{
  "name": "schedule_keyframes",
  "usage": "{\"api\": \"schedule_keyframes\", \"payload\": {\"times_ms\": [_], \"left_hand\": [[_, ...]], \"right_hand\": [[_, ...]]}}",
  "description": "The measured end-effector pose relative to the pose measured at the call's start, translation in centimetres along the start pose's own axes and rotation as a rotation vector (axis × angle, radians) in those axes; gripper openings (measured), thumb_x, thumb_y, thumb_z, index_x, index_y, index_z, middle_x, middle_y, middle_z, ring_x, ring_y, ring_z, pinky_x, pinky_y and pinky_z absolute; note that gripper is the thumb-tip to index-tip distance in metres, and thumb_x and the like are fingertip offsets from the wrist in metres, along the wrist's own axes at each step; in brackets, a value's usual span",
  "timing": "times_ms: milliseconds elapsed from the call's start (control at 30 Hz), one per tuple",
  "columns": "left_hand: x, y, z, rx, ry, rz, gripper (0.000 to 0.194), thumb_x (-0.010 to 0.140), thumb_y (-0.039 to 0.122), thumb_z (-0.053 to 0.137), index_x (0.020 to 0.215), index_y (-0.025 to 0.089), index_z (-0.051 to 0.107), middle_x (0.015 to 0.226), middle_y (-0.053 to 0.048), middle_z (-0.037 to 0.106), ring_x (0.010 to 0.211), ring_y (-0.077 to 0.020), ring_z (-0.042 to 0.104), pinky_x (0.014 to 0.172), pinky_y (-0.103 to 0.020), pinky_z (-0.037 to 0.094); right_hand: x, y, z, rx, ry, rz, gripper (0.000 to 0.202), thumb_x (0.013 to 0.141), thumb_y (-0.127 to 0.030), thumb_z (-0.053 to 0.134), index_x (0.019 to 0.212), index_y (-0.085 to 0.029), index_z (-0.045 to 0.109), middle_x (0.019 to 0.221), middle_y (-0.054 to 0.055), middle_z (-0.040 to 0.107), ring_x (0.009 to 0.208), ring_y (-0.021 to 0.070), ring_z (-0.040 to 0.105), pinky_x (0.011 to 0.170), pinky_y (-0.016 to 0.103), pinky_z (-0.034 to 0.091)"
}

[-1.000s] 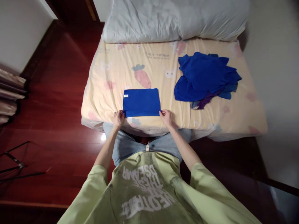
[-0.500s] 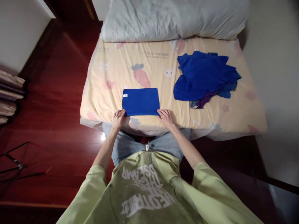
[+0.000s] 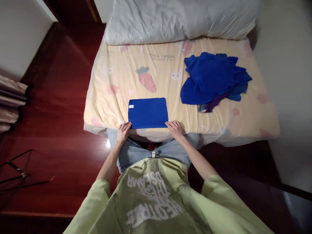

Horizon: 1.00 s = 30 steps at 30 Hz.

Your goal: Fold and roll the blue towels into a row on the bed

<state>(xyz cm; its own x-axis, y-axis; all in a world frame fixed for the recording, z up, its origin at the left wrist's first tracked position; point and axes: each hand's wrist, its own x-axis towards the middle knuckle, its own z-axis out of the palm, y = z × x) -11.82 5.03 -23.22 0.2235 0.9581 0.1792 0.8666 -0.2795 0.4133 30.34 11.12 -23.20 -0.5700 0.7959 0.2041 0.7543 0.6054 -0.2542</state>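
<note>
A blue cloth [image 3: 148, 113], a flat rectangle with a small white label at its upper left, lies near the front edge of the bed. At its lower left corner, my left hand [image 3: 123, 131] pinches the fabric between thumb and fingers. My right hand [image 3: 175, 129] grips the lower right corner in the same way. The fingertips cover both corners. To the right of the cloth sits a loose pile of blue cloths [image 3: 214, 76], with a purple cloth [image 3: 214, 104] showing at its lower edge.
The bed [image 3: 104, 97] has a yellow sheet with carrot and rabbit prints. A rolled grey-white quilt [image 3: 182, 21] lies across its far side. Black stand legs [image 3: 23, 175] rest on the red wooden floor [image 3: 65, 130] at left, below a gathered curtain [image 3: 11, 102].
Both hands have drawn the blue cloth a short way toward me, closer to the bed's front edge. The pile at right has stayed put.
</note>
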Motion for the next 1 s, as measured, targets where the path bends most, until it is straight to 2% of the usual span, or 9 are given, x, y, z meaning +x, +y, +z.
{"api": "schedule_keyframes", "payload": {"times_ms": [233,367,500,600,700,800,1000], "left_hand": [[0.7,-0.6,0.2,-0.224,0.108,-0.045,0.048,0.089,0.010,0.048,0.130,0.023,0.068,0.127,-0.009,0.072,0.120,-0.0242,0.062,0.107,-0.045,0.050],[1.1,-0.8,0.1,-0.317,0.147,-0.138,0.043,0.088,0.014,0.049,0.124,0.021,0.071,0.114,-0.009,0.072,0.110,-0.0229,0.064,0.098,-0.039,0.055],[2.1,-0.5,-0.4,-0.325,0.131,-0.333,0.033,0.095,0.035,0.056,0.119,0.019,0.072,0.098,-0.009,0.068,0.089,-0.0216,0.065,0.087,-0.036,0.057],[3.3,-0.5,-0.6,-0.299,0.122,-0.425,0.038,0.097,0.045,0.053,0.116,0.017,0.070,0.093,-0.010,0.068,0.088,-0.0229,0.066,0.086,-0.037,0.055],[4.5,-0.7,-0.6,-0.295,0.111,-0.472,0.040,0.097,0.047,0.050,0.114,0.016,0.069,0.098,-0.011,0.071,0.096,-0.0254,0.067,0.089,-0.038,0.054],[5.3,-0.7,-0.7,-0.315,0.080,-0.520,0.040,0.097,0.047,0.047,0.111,0.017,0.069,0.099,-0.010,0.074,0.094,-0.0243,0.069,0.086,-0.034,0.054],[6.8,-0.1,-0.8,-0.265,0.041,-0.661,0.036,0.095,0.047,0.050,0.101,0.018,0.071,0.092,-0.010,0.076,0.089,-0.0255,0.072,0.077,-0.032,0.052]], "right_hand": [[0.9,0.1,-0.2,0.243,0.089,0.060,0.044,0.093,-0.008,0.048,0.128,-0.022,0.070,0.116,0.009,0.072,0.113,0.0260,0.061,0.105,0.043,0.049],[1.5,0.8,-0.4,0.428,0.108,0.146,0.040,0.090,-0.011,0.051,0.121,-0.024,0.071,0.115,0.008,0.070,0.112,0.0243,0.063,0.104,0.043,0.052],[2.5,1.8,0.3,0.571,0.090,0.300,0.028,0.092,-0.026,0.054,0.114,-0.021,0.070,0.108,0.008,0.072,0.100,0.0231,0.067,0.092,0.038,0.055],[3.4,2.1,0.9,0.588,0.079,0.458,0.034,0.094,-0.044,0.053,0.109,-0.018,0.068,0.092,0.008,0.072,0.082,0.0223,0.066,0.076,0.034,0.055],[4.2,2.2,1.1,0.578,0.073,0.534,0.039,0.094,-0.054,0.049,0.092,-0.020,0.066,0.078,0.005,0.068,0.071,0.0206,0.061,0.068,0.031,0.050],[5.1,2.2,1.1,0.583,0.079,0.584,0.044,0.092,-0.061,0.047,0.078,-0.022,0.061,0.070,0.002,0.064,0.065,0.0184,0.056,0.063,0.028,0.046],[6.4,2.0,1.0,0.609,0.099,0.702,0.048,0.086,-0.066,0.052,0.071,-0.021,0.060,0.065,0.004,0.064,0.062,0.0190,0.055,0.061,0.028,0.043]]}}
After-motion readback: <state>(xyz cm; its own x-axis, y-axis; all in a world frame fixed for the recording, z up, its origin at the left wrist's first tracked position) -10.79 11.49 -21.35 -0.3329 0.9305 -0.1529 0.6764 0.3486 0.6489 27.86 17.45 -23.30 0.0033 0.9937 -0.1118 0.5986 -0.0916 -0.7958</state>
